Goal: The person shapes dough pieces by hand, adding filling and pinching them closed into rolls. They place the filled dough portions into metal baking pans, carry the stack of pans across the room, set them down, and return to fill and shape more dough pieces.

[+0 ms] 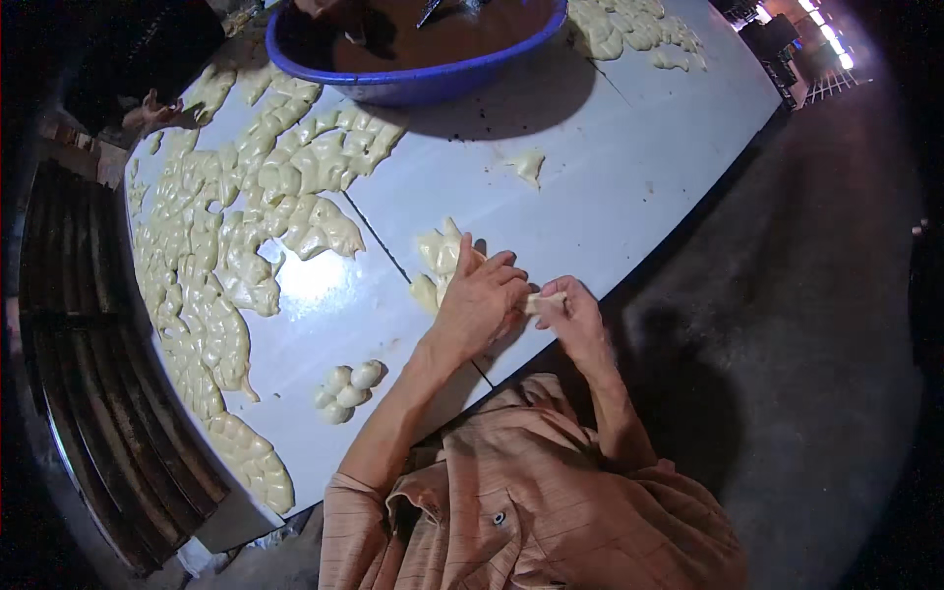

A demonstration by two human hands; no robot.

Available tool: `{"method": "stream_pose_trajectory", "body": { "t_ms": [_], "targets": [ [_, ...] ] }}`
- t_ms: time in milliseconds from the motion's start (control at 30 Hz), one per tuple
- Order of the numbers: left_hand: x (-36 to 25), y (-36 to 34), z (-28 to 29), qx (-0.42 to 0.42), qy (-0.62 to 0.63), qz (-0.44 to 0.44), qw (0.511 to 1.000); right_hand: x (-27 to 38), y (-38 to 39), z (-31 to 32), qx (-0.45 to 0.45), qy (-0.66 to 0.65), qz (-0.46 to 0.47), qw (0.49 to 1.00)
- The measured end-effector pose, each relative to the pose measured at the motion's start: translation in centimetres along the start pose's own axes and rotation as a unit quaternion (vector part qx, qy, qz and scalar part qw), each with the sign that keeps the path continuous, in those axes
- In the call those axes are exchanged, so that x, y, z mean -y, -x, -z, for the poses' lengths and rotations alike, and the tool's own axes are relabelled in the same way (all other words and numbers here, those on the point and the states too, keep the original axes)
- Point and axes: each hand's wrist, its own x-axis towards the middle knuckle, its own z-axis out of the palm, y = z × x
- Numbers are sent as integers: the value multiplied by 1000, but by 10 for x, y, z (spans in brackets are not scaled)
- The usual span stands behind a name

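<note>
My left hand (482, 303) is near the table's front edge, fingers bent over one end of a pale strip of dough (536, 303). My right hand (572, 313) pinches the strip's other end between thumb and fingers. The strip runs a short way between the two hands; the part under my left fingers is hidden. Just beyond my left hand, a thin, uneven piece of dough (437, 252) lies on the table, partly covered by the hand. To the left of my left forearm sits a small cluster of round white dough balls (349, 386).
Many glossy flattened dough pieces (295, 162) cover the table's left side. A blue basin (423, 90) with brown contents stands at the far edge; more dough (629, 29) lies beyond it. A scrap of dough (529, 167) is mid-table. Another person's hand (152, 110) shows far left, above dark trays (108, 393).
</note>
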Motion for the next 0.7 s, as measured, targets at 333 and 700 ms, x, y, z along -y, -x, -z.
{"method": "stream_pose_trajectory", "body": {
  "t_ms": [333, 700],
  "targets": [
    [-21, -6, -8, 27, 34, 2, 999, -5, 3, 12, -33, 94, 51, 994],
    [-14, 6, -26, -47, -3, -46, 998, 3, 8, 27, 96, -166, -78, 978]
  ]
}}
